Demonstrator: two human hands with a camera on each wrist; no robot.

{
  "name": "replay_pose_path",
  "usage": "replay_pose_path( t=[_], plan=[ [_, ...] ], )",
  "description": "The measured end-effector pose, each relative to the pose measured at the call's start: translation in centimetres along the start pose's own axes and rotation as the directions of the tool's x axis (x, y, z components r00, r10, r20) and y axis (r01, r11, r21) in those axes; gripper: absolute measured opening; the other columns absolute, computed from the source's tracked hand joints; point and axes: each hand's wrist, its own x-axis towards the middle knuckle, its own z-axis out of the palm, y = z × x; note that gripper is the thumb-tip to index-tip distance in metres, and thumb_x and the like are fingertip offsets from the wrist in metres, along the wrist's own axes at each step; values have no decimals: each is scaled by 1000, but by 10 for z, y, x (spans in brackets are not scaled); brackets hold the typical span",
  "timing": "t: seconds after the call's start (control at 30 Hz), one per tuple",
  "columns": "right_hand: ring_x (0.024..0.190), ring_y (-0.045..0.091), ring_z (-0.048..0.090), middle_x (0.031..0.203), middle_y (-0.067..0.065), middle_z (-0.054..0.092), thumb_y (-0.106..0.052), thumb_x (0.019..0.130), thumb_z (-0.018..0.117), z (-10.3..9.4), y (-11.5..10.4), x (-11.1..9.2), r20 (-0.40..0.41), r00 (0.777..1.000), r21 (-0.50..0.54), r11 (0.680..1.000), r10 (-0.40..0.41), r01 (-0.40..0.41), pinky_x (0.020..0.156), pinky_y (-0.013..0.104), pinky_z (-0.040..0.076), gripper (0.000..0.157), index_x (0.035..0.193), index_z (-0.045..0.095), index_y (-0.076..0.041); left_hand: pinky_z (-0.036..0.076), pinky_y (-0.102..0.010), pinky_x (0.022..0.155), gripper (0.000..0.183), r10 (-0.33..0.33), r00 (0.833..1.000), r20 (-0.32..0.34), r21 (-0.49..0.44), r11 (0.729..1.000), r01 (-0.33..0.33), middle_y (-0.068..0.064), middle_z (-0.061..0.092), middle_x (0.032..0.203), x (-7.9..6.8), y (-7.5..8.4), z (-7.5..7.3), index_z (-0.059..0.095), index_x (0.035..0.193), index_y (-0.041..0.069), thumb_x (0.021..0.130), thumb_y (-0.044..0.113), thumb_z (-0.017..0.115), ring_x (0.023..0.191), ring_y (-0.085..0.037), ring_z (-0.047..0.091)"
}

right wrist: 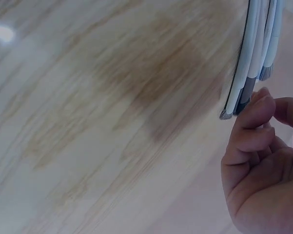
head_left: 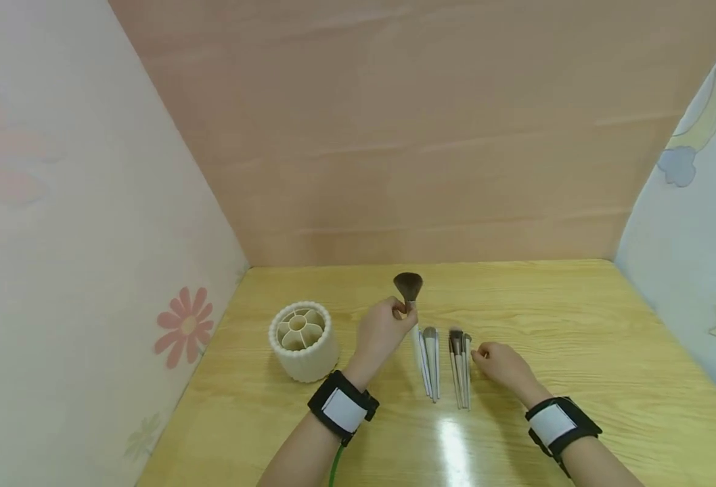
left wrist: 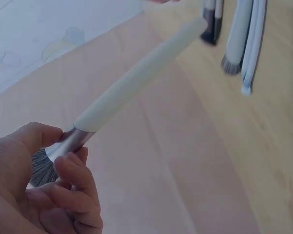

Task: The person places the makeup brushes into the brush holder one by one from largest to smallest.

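My left hand [head_left: 382, 331] pinches a large makeup brush [head_left: 408, 287] at its metal collar, between thumb and fingertips. In the head view its dark fanned bristles point up. The left wrist view shows its thick pale handle [left wrist: 136, 80] running away from the hand [left wrist: 53, 180]. Beside the brushes on the table is my right hand [head_left: 504, 365], fingers loosely curled. Nothing is seen in its grasp. Nearest to it lies one group of slim makeup brushes [head_left: 459, 372]; another group of brushes [head_left: 430, 365] lies just left of that. Several brush heads [right wrist: 265, 72] appear close to the right fingertips.
A cream round brush holder [head_left: 306, 355] with a beaded rim and inner dividers stands left of my left hand. Wood-patterned table [head_left: 577, 318] lies beneath everything. A pinkish backdrop [head_left: 425, 169] rises behind it, with pale decorated panels [head_left: 120, 237] at the sides.
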Motion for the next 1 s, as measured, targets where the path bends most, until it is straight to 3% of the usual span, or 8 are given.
replay_pose_path(
  t=[0.3,0.43,0.63,0.83,1.0],
  plan=[
    [56,13,41,64,1,47,-19,95,50,6,-3,3,12,1000,31,999,-10,10,51,26,31,25,86,63,0,28,-19,41,20,2,987,-160,-108,994,-19,-4,72,87,-4,-7,-52,66,93,13,89,32,61,46,-5,40],
    [58,14,42,68,3,51,-18,94,49,7,-6,3,10,1000,30,999,-21,20,52,27,32,26,91,64,2,33,-20,41,20,-39,973,-229,-179,984,-3,-5,73,95,-3,-16,-72,66,95,12,90,30,62,47,-7,51],
    [55,13,40,64,1,48,-19,95,49,7,-11,4,5,999,43,999,-35,34,50,25,31,27,91,64,2,51,-25,56,19,-114,920,-375,-223,974,30,-9,72,98,-3,-37,-102,66,97,10,89,27,63,68,-20,69],
    [56,13,43,69,2,53,-19,95,49,8,-12,3,5,999,38,999,-36,36,50,26,32,28,96,65,4,56,-39,72,28,-240,878,-414,-259,956,139,-12,71,104,-4,-64,-124,62,110,8,90,29,62,87,-28,71],
    [57,12,43,69,2,53,-19,95,50,8,-11,4,1,999,30,998,-52,52,50,25,32,27,94,65,3,55,-45,79,33,-286,846,-449,-265,947,179,-16,70,105,-10,-82,-133,59,118,9,92,30,60,93,-32,70]
  ],
)
